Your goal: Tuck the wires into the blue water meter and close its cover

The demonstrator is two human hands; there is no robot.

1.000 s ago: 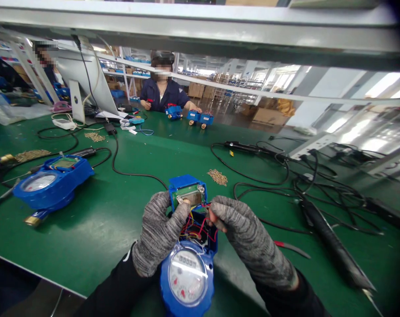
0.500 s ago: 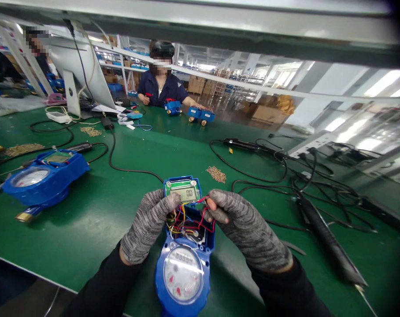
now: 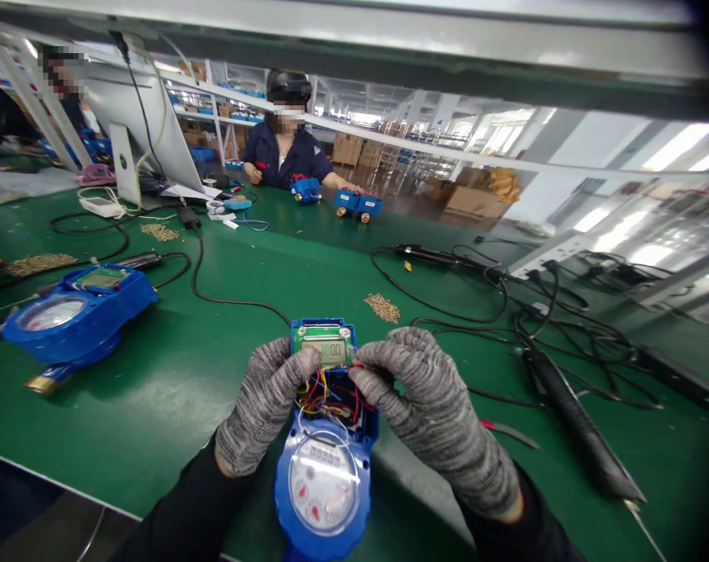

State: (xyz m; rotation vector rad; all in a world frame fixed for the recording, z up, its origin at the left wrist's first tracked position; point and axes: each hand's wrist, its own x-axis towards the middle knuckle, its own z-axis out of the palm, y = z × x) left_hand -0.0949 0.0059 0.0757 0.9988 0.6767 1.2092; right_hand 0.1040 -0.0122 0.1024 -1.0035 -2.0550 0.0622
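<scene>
A blue water meter [image 3: 324,476] lies on the green bench in front of me, its dial towards me and its top compartment open. A green circuit board with a small display [image 3: 325,345] stands up from that compartment, above a tangle of red, yellow and blue wires [image 3: 326,398]. My left hand [image 3: 265,402], in a grey knitted glove, pinches the board's left edge. My right hand [image 3: 433,414], gloved the same, has its fingers curled over the board's right edge and the wires.
A second blue meter [image 3: 67,312] lies at the left. Black cables [image 3: 542,328] and a black power screwdriver [image 3: 577,425] cover the right side. Small heaps of brass screws [image 3: 383,307] lie on the mat. A person [image 3: 290,152] works across the bench beside a monitor [image 3: 137,129].
The circuit board has been tipped from lying back to upright with its display facing me. My right hand has moved in over the board's right edge and wires.
</scene>
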